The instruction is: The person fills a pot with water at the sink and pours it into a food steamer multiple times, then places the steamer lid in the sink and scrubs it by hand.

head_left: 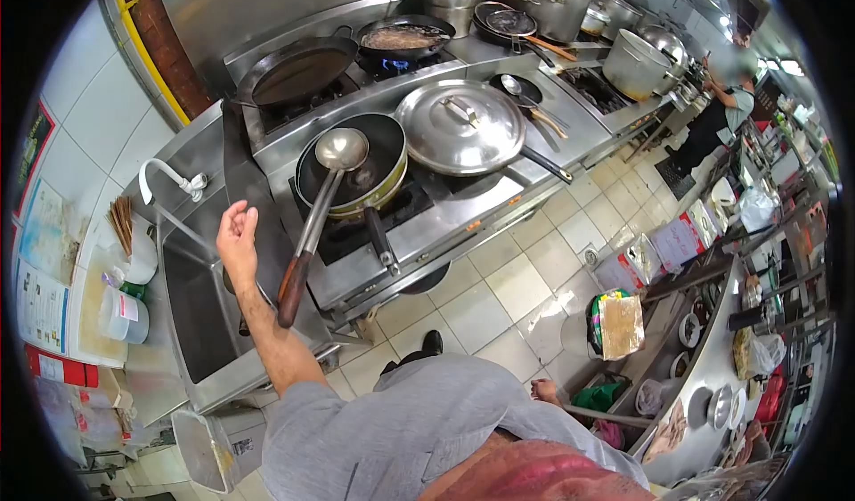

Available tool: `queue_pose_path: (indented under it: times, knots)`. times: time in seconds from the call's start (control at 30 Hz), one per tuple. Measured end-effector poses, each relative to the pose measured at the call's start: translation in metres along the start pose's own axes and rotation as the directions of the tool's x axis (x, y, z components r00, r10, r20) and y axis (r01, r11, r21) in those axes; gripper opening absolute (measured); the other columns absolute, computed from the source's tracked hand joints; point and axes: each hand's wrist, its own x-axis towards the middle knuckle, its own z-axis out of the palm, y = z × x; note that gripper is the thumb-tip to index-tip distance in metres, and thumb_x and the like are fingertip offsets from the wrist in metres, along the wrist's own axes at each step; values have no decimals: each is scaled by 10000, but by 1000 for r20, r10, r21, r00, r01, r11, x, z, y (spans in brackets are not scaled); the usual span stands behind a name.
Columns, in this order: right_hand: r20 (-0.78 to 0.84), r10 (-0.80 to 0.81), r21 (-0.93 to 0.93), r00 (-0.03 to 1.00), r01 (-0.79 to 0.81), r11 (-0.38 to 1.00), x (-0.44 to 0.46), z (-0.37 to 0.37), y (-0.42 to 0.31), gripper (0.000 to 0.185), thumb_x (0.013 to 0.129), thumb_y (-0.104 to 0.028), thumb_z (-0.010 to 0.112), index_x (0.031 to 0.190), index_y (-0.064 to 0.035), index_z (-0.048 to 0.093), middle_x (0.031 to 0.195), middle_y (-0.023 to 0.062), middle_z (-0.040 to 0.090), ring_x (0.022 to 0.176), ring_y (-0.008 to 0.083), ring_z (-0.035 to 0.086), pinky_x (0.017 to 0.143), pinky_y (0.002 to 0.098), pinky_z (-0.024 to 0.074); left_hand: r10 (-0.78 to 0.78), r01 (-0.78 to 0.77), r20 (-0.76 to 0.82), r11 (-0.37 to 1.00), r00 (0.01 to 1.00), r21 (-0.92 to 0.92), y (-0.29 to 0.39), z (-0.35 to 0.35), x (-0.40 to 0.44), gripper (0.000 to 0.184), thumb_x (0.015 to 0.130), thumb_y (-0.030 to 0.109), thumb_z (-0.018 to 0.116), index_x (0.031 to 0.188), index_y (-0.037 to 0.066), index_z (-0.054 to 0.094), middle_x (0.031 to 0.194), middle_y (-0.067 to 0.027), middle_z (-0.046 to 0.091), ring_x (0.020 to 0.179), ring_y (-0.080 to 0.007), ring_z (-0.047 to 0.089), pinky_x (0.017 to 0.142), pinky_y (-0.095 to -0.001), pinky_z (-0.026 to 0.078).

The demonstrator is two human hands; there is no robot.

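My left hand (pixel 237 234) is raised over the right rim of the steel sink (pixel 209 323), fingers loosely bent and apart, with nothing visible in it. Just left of it is the white curved faucet (pixel 169 179). To its right, a long-handled ladle (pixel 342 150) rests with its bowl in a deep wok pan (pixel 385 158), its wooden handle sticking out toward me. Low at my side hangs my right hand (pixel 545 391), small in view, its fingers loosely apart and holding nothing I can see. A plastic-wrapped packet (pixel 621 325) is nearest to it.
A lidded pan (pixel 461 127) sits beside the wok pan on the stove. Behind, a dark wok (pixel 298 71) and a frying pan over a blue flame (pixel 405 38) stand on burners. Stock pots (pixel 634 63) line the back right. Another person (pixel 712 114) stands farther along the aisle.
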Motion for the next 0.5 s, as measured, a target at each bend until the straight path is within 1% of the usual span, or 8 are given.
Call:
queue_pose_path:
  times: [0.1, 0.17, 0.23, 0.3, 0.33, 0.4, 0.43, 0.5]
  knots:
    - [-31, -65, 2, 997, 65, 998, 25, -5, -63, 152, 749, -120, 547, 832, 4, 577, 563, 45, 515, 423, 142, 494, 329, 268, 362, -29, 29, -4, 1000, 1000, 7, 6, 3, 3, 258, 814, 158, 626, 1032, 41, 553, 684, 77, 470, 550, 3, 357, 465, -153, 253]
    - [56, -178, -76, 982, 182, 980, 61, -6, -96, 123, 794, -148, 548, 837, -36, 572, 599, 35, 537, 483, 139, 523, 380, 278, 403, -53, 53, -6, 998, 999, -20, 8, 4, 5, 243, 815, 137, 622, 1026, 40, 552, 672, 78, 464, 547, 4, 350, 464, -157, 256]
    - [1, -226, -93, 974, 225, 970, 69, 9, -145, 123, 786, -147, 550, 835, -37, 573, 598, 37, 537, 472, 129, 508, 378, 257, 387, -81, 81, -4, 996, 997, -25, 4, 3, 8, 251, 815, 123, 620, 1035, 23, 549, 714, 63, 480, 592, -6, 389, 506, -151, 294]
    - [107, -253, -129, 962, 265, 956, 75, 24, -192, 157, 787, -148, 539, 874, -23, 578, 610, 38, 539, 478, 121, 501, 381, 245, 375, 4, 0, -73, 999, 997, 54, -3, 3, 10, 286, 796, 107, 633, 1056, 27, 547, 826, 20, 509, 687, -43, 443, 583, -165, 344]
    - [112, -304, -140, 946, 318, 938, 76, 35, -212, 171, 787, -148, 535, 887, -17, 581, 620, 38, 541, 483, 117, 500, 383, 243, 371, 5, 0, -73, 998, 997, 61, 1, 2, 9, 286, 796, 107, 633, 1056, 27, 547, 826, 20, 509, 687, -43, 443, 583, -165, 344]
    - [154, -369, -191, 917, 394, 899, 82, 57, -243, 195, 784, -149, 539, 909, -8, 587, 638, 39, 548, 495, 114, 503, 388, 239, 370, 65, -42, -42, 911, 997, 409, 16, 2, 6, 309, 763, 124, 657, 1045, 45, 561, 991, -34, 499, 832, -106, 475, 693, -227, 384]
    - [193, -382, -232, 904, 421, 877, 86, 67, -256, 205, 781, -151, 546, 918, -4, 590, 647, 39, 553, 501, 114, 507, 390, 237, 373, 66, -41, -45, 908, 997, 416, 19, 2, 5, 309, 763, 124, 657, 1045, 45, 561, 991, -34, 499, 832, -106, 475, 693, -227, 384]
    - [211, -402, -294, 891, 450, 843, 89, 83, -276, 220, 773, -166, 575, 923, -7, 600, 663, 53, 573, 505, 117, 515, 399, 239, 388, 107, -77, -24, 838, 994, 541, 24, 3, 2, 381, 739, 138, 668, 1094, 80, 542, 1120, -58, 447, 939, -164, 459, 777, -294, 378]
